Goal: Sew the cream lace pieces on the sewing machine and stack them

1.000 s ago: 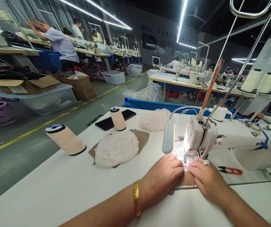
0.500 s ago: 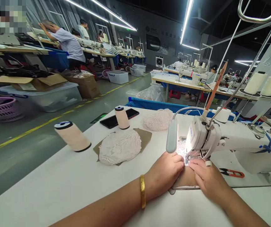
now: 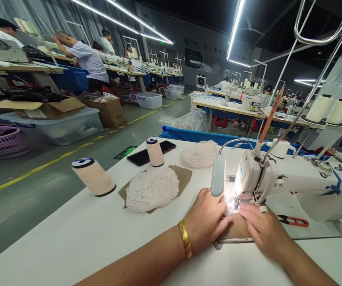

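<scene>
At the needle of a white sewing machine (image 3: 245, 171), a piece of white lace (image 3: 230, 203) lies brightly lit, with brown card-like material (image 3: 238, 228) in front of it. My left hand (image 3: 208, 218) rests on the work left of the presser foot, thumb apart from the index finger; its other fingertips are hidden. From the right, my right hand (image 3: 263, 226) lays extended fingers on the brown material and lace edge, close to the foot. A grey lamp head (image 3: 218, 176) hangs above my left fingers.
Left of the machine lie a lace piece on brown card (image 3: 153, 188), another lace piece (image 3: 199, 154), two thread cones (image 3: 95, 176) and a phone (image 3: 141, 157). Orange-handled thread snips (image 3: 294, 221) are right of my right hand. Co-workers sit at machines beyond the aisle.
My left hand has shifted slightly left, and its thumb has spread from the index finger. The right hand stays almost in place. The view has tilted slightly.
</scene>
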A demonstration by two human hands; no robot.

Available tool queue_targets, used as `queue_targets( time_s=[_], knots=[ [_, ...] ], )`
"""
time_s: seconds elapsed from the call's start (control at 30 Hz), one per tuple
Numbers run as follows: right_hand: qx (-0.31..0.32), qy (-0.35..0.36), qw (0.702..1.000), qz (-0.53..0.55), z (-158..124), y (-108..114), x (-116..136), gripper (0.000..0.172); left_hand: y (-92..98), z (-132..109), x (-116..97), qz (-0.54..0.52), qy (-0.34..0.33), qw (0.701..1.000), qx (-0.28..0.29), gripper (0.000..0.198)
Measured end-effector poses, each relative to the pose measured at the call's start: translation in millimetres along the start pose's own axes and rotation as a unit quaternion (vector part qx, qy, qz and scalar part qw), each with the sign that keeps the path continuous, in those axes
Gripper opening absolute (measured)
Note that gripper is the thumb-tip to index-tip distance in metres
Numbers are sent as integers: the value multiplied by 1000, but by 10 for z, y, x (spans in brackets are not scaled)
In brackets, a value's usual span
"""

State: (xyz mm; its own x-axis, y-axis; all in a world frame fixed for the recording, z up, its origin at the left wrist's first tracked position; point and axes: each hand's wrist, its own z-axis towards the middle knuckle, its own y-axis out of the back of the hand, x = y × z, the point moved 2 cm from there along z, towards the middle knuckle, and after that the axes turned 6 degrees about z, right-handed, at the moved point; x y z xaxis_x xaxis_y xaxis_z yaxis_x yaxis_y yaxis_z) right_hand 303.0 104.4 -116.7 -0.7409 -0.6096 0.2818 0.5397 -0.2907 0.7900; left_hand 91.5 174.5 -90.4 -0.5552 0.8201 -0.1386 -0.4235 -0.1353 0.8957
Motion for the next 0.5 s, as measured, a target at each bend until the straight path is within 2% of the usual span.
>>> queue_targets(
  time_s=[0.07,0.17,0.33,0.4,0.5],
  knots=[
    [-1,21,999,40,40,40,72,48,51,-42,-64,-83,-44,995,-18,29],
    [25,42,995,92,89,71,164,45,93,-75,-68,-174,-84,981,-30,16],
    [72,27,995,56,49,59,104,26,29,-63,83,-103,-46,994,5,21],
    [62,9,998,19,11,72,46,26,-11,-76,84,-91,-57,994,9,24],
    [38,-4,999,0,-13,107,31,30,-45,-92,36,-87,-73,993,-22,26]
  ],
)
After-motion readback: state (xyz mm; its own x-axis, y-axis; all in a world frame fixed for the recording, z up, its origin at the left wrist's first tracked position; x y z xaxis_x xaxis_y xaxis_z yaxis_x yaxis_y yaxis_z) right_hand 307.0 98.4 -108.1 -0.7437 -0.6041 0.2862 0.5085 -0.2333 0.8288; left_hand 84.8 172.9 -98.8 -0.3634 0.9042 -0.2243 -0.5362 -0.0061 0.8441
